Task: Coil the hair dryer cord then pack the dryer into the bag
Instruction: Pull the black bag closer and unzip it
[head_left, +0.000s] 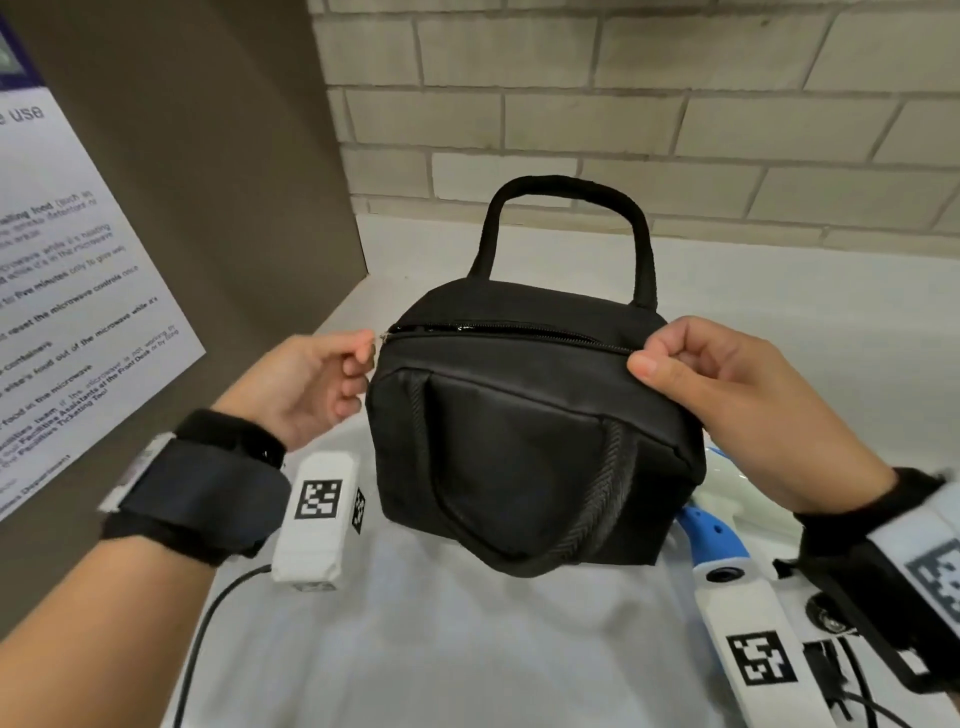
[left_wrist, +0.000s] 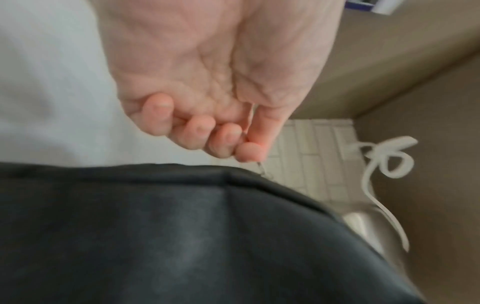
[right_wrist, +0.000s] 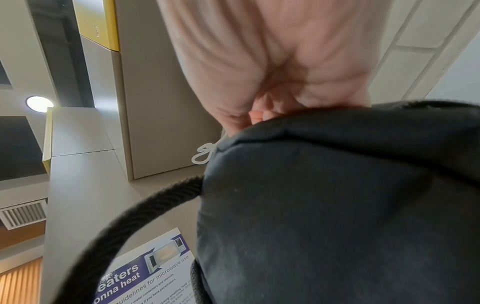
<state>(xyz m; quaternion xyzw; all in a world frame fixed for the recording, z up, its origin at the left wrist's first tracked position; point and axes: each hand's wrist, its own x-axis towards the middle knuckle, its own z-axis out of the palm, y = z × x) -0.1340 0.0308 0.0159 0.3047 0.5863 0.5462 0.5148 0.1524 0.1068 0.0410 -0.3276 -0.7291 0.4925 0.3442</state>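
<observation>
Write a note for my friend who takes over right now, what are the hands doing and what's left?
Left hand: pinches the zip pull at the left end of the bag.
Right hand: pinches the bag's top right edge, by the other end of the zip.
Bag: stands on the counter, zip looks closed.
Dryer: a blue and white part shows on the counter right of the bag, so it is not packed. Its cord is mostly hidden; cannot tell if it is coiled.
Left: open the zip, check the cord, put the dryer in.
</observation>
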